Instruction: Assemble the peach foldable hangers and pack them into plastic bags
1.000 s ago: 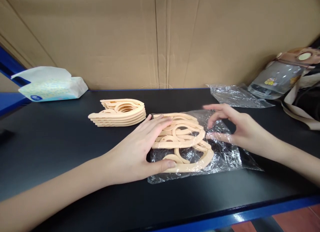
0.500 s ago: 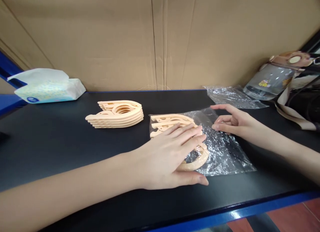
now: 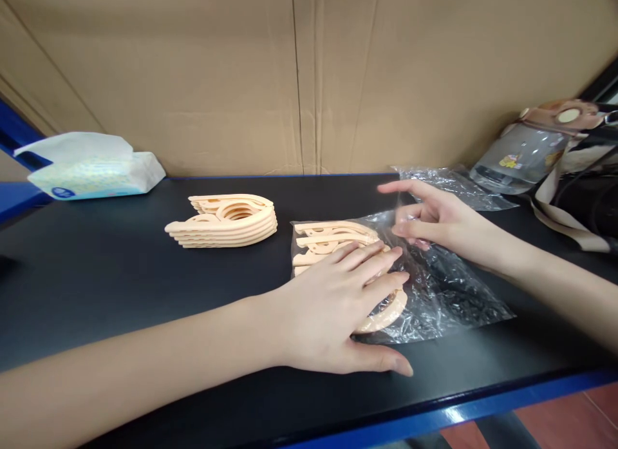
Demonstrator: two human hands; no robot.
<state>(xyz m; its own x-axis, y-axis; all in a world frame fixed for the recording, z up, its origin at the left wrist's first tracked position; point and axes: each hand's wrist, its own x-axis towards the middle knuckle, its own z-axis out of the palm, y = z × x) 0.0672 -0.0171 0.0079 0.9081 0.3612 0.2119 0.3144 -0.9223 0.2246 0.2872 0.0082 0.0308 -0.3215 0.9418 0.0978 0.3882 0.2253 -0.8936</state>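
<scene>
A clear plastic bag [image 3: 463, 294] lies on the black tabletop with several beige folding hangers [image 3: 338, 229] inside. My left hand [image 3: 338, 307] rests flat on the bag, fingers spread over the hangers, hiding part of them. My right hand [image 3: 434, 220] is over the bag's upper right part. Its index finger points left, the thumb is apart from it, and the other fingers are curled; no held object shows. Left of the bag stands a neat stack of several beige folding hangers [image 3: 226, 223].
A tissue pack [image 3: 96, 172] sits at the back left. Another clear bag [image 3: 439, 181] lies at the back right, beside a water bottle [image 3: 526, 146] with a strap [image 3: 560, 207]. Cardboard [image 3: 217, 82] stands behind the table, whose front edge [image 3: 434, 407] is blue.
My right hand has moved left and slightly up over the bag. My left hand and the bag have shifted a little to the right. The bag's lower right corner now reaches farther right.
</scene>
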